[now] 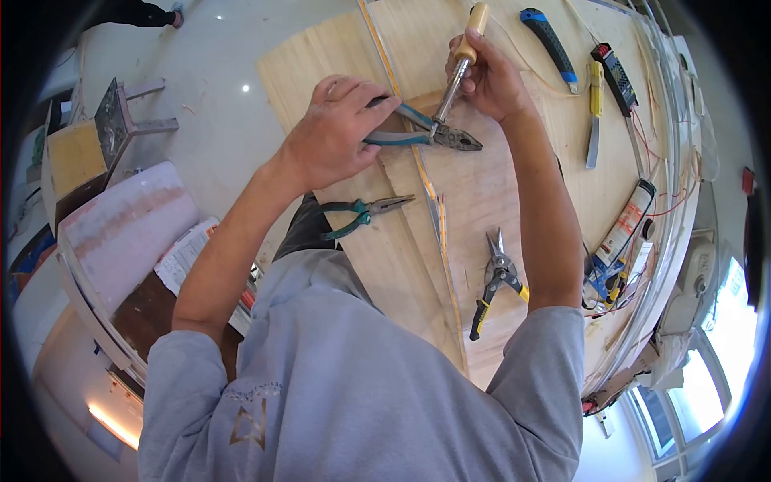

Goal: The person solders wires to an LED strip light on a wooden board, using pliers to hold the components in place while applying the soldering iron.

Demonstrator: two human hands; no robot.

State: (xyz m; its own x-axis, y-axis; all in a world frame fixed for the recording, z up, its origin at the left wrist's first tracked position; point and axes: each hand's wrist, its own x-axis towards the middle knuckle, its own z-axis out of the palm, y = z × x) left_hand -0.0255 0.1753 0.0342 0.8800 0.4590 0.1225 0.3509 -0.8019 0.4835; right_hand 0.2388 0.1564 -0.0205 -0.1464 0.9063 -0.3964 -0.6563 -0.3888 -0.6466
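Note:
My left hand (345,120) is wrapped round the splayed handles of combination pliers (456,138), whose jaws point right. A soldering iron with a wooden handle (477,20) is gripped in my right hand (498,84), its metal barrel slanting down so that the tip overlaps the pliers near their pivot. Below my left hand lie green-handled long-nose pliers (365,215) on the wooden board (401,265). Tin snips (499,273) with yellow and black handles rest below my right forearm.
On the right lie a blue and black utility knife (550,48), a yellow-handled blade (595,112), a black and red tool (614,78) and a sealant tube (626,223). A strip (426,177) with orange edging runs along the board. Left stands a small stool (112,128).

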